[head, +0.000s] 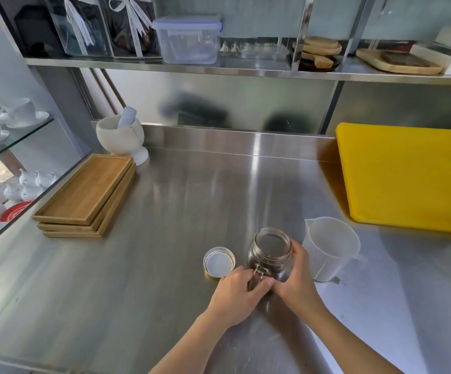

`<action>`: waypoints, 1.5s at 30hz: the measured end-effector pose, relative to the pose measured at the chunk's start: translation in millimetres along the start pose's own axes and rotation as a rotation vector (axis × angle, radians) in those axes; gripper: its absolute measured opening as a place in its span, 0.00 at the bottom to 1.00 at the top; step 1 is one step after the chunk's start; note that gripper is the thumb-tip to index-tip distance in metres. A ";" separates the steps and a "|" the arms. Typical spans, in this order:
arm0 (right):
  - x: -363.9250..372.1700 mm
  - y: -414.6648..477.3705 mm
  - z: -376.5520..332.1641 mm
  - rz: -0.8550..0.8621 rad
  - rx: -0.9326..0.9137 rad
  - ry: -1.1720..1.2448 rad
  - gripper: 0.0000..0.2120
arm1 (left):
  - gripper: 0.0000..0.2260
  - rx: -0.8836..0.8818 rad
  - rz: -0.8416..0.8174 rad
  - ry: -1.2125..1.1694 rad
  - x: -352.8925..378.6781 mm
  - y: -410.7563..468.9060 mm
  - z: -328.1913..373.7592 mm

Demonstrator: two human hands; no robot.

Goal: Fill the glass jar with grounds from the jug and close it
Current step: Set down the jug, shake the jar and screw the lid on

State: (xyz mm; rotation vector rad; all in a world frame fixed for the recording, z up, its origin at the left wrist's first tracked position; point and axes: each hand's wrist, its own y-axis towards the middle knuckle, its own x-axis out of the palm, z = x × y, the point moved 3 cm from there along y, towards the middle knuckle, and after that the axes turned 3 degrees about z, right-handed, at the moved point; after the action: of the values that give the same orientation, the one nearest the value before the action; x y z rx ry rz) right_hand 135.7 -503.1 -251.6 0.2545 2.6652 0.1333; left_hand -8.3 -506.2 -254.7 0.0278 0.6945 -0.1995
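A glass jar (pixel 270 249) stands upright and uncovered on the steel counter, with dark grounds visible low inside it. My left hand (pixel 239 295) grips the jar's glass handle on the near side. My right hand (pixel 297 279) wraps around the jar's right side and base. The jar's round lid (pixel 218 263) lies upside down on the counter just left of the jar, apart from both hands. A translucent white plastic jug (pixel 331 247) stands just right of the jar and looks empty.
A yellow cutting board (pixel 407 176) lies at the right behind the jug. Stacked wooden trays (pixel 87 195) sit at the left, with a white mortar and pestle (pixel 123 133) behind them. A shelf with containers runs above the counter (pixel 178 201).
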 end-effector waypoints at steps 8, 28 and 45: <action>5.1 9.0 1.5 -0.156 0.088 0.147 0.44 | 0.18 -0.190 0.273 -0.432 -14.2 4.9 -1.2; -15.4 25.4 -64.4 -0.149 -0.062 0.439 0.41 | 0.12 -0.157 0.638 -0.835 -99.3 52.2 34.6; -12.1 40.4 -61.8 -0.133 -0.022 0.560 0.47 | 0.14 -0.099 0.376 -0.998 -68.4 48.5 78.4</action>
State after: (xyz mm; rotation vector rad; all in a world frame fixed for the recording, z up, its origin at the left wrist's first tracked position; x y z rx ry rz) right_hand 124.8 -469.2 -185.8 0.0296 3.2222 0.2188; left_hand -0.7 -454.0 -152.7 -0.0359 -0.3026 0.1869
